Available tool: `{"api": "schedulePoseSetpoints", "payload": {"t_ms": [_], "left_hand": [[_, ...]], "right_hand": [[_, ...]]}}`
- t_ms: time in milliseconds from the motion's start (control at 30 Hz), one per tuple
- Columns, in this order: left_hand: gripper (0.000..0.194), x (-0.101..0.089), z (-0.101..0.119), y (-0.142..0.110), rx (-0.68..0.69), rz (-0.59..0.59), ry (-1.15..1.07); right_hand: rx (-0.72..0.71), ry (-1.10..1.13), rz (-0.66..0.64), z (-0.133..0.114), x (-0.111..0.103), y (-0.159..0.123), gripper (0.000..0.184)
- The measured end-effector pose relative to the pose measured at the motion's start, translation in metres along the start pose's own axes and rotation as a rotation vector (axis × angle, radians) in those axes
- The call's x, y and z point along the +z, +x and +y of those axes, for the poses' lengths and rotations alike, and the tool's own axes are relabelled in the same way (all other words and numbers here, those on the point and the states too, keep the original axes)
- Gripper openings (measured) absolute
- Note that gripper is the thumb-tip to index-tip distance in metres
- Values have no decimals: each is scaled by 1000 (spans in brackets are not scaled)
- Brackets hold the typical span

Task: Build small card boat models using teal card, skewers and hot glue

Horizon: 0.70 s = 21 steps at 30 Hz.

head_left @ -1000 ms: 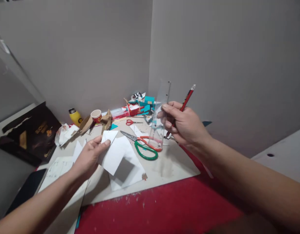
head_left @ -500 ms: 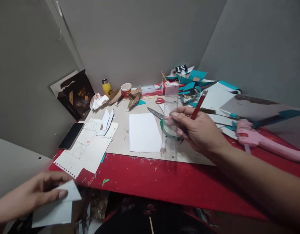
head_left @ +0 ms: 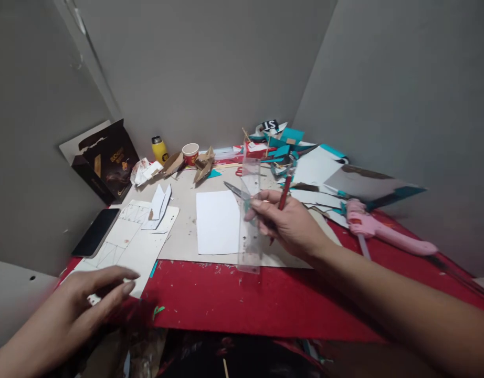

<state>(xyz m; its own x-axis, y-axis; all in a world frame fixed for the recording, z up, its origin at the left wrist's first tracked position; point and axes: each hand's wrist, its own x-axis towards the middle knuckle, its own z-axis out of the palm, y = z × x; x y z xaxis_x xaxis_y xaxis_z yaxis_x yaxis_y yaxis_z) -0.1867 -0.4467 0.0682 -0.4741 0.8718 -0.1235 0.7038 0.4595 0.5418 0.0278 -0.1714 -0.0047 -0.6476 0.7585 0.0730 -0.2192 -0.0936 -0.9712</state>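
My right hand (head_left: pixel 279 218) grips a clear plastic ruler (head_left: pixel 250 252), held upright over the right edge of a white sheet (head_left: pixel 217 223). A red pencil (head_left: pixel 286 191) is tucked in the same hand, pointing up. Behind the ruler lie scissors (head_left: pixel 234 189), whose handles are mostly hidden by the ruler and hand. My left hand (head_left: pixel 96 299) is open and holds nothing, thumb and fingers apart, over the near corner of a notebook page (head_left: pixel 141 257) with drawn lines. Small folded white pieces (head_left: pixel 160 206) stand on that page.
A phone (head_left: pixel 95 232) lies on the left beside a dark box (head_left: pixel 108 163). A yellow bottle (head_left: pixel 159 151), a paper cup (head_left: pixel 190 153) and cardboard scraps (head_left: pixel 204 167) stand at the back. A pink glue gun (head_left: pixel 371 226) and teal-white offcuts (head_left: pixel 316 168) lie to the right.
The folded white piece has left my left hand, which has moved right and up over the table edge. My right hand has shifted left in view with the ruler and pencil.
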Motion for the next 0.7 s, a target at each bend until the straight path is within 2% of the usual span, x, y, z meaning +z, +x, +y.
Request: {"api": "schedulePoseSetpoints", "payload": {"t_ms": [67,167,267,300,367,467,567,700], "left_hand": [[28,11,27,28,72,-110,-76],[31,41,69,72,202,-226,-257],[27,72,93,107,246,-501,-485],[24,80,97,115,246,-553,-512],[18,92,100,129,260,-562,-541],[13,103,101,142,295,-499,-561],[14,107,102,146,315,-517,-550],[19,103,101,145,421,-495,-473]], "right_hand": [[18,-12,-40,0,3,-3,32],[20,-58,-89,-1,7,-8,31],[-12,-86,-112,1,8,-9,30],[-20,-85,-111,2,8,-9,30],[-17,-91,-105,4,6,-7,30],[15,-163,-98,9,2,-6,29],[-16,-277,-49,13,0,-9,29],[-35,-442,95,21,2,-12,34]]}}
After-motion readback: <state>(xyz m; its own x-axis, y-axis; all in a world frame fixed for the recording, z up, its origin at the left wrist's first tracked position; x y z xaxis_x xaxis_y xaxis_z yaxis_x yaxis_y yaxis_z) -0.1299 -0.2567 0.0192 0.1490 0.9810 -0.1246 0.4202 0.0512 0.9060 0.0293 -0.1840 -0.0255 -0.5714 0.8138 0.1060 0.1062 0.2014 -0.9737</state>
